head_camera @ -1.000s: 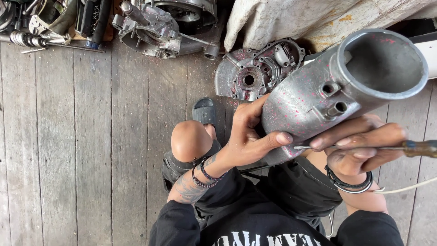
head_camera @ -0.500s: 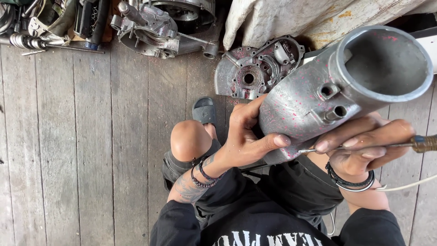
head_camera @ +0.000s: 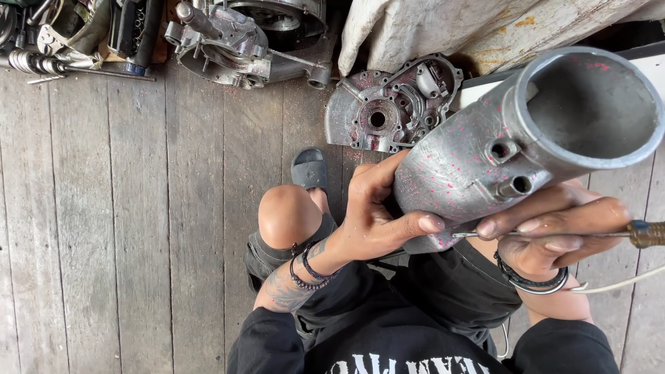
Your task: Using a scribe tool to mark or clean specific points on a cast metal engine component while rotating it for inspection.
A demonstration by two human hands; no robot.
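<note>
A large silver metal tube (head_camera: 526, 131) with red paint specks and a wide open mouth tilts up toward me at the right. My left hand (head_camera: 377, 215) grips its lower end from the left, thumb over the top. My right hand (head_camera: 554, 228) holds a thin metal-shafted tool (head_camera: 575, 234) with a brass collar and a white cord, its tip resting against the tube's underside near my left index finger.
A grey engine cover (head_camera: 391, 104) lies on the plank floor (head_camera: 125, 228) beyond my knee (head_camera: 287, 215). An engine casing (head_camera: 242, 38) and assorted parts (head_camera: 62, 41) sit at the top left. A white cloth (head_camera: 429, 28) covers something at the top right.
The tube and both hands have barely shifted. The tool tip stays at the tube's underside.
</note>
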